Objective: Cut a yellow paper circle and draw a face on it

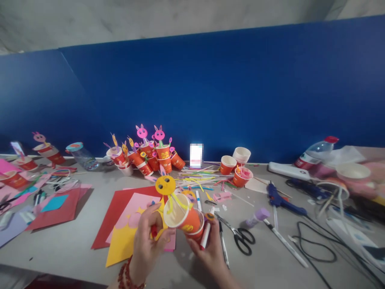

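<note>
My right hand (209,245) grips a red paper cup (190,222), tilted with its mouth toward the left; a second cup rim shows behind it. The same hand also holds a white marker (205,236) with a red end. On the cup is a yellow paper rabbit head (165,185) with googly eyes and pink ears, its yellow pipe cleaner limbs at the rim. Left of the cup, my left hand (150,235) is curled around a small red marker cap (154,230). Underneath lie red paper (105,224) and yellow paper (120,249).
Scissors (243,240), a pen (224,245) and a purple glue stick (258,216) lie to the right. Farther right are a blue glue gun (282,202) and a black cable (315,259). Decorated rabbit cups (164,154) and pipe cleaners (195,174) stand along the blue partition (210,92).
</note>
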### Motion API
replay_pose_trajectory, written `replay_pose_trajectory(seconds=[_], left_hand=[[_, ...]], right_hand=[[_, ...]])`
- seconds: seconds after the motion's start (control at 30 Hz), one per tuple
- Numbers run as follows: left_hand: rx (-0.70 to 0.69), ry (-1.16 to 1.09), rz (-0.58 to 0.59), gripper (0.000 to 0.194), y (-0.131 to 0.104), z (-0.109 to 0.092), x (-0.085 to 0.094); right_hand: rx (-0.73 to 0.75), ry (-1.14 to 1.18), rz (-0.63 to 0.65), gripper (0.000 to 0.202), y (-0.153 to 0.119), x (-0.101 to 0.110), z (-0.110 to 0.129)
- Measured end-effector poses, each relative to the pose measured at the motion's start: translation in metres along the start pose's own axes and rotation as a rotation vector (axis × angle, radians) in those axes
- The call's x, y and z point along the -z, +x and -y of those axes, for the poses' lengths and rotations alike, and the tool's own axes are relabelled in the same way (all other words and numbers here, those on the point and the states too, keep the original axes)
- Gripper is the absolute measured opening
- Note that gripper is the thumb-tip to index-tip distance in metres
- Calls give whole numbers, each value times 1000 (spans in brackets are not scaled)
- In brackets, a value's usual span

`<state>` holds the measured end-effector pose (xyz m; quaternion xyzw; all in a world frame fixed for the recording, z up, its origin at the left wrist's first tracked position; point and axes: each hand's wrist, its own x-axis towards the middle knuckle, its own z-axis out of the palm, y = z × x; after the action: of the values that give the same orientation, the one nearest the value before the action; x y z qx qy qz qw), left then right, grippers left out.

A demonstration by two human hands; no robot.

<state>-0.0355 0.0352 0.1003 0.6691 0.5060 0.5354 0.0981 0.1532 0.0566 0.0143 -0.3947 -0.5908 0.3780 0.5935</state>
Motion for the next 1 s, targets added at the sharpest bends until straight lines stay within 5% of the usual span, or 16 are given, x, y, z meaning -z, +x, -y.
replay_pose_trajectory(seconds=[0.17,0.37,0.5,0.67,1.0], left_hand=[[63,56,77,30,0,14,-5],[-110,84,0,8,18,14,12],[-240,160,-7,7,30,8,27],[-448,261,105,11,29,-5,22],[-528,293,111,14,32,-14,13]], right_hand=[[7,3,8,59,-1,-3,3],[18,-18,-40,63,-1,1,0],[11,-47,-48,66,1,2,-2],[67,-48,-30,68,4,-1,0],[82,-45,-36,71,3,0,-1]])
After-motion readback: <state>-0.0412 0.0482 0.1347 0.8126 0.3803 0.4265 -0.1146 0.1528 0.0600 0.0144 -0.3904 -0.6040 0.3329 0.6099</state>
